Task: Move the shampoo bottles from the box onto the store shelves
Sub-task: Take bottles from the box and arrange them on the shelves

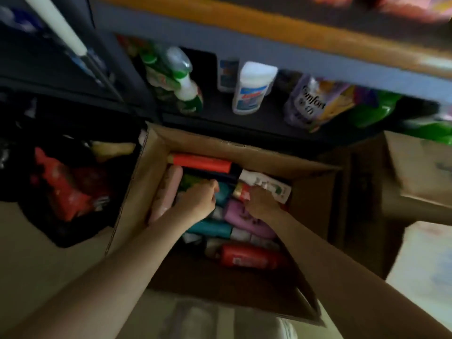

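An open cardboard box (244,149) on the floor holds several shampoo bottles lying flat: an orange one (203,162), a pink one (168,189), a teal one (210,227), a purple one (244,216), a red one (247,258) and a white one (266,184). Both of my hands are inside the box. My left hand (198,200) has its fingers curled down among the bottles near a green and a teal one; what it holds is hidden. My right hand (261,203) grips the white bottle near its lower end. The frame is blurred.
The dark low shelf (220,111) behind the box carries green-capped bottles (178,79), a white tub (252,89) and a purple refill pouch (315,104). A dark bin with red packets (63,189) stands left. More cardboard boxes (420,167) stand right.
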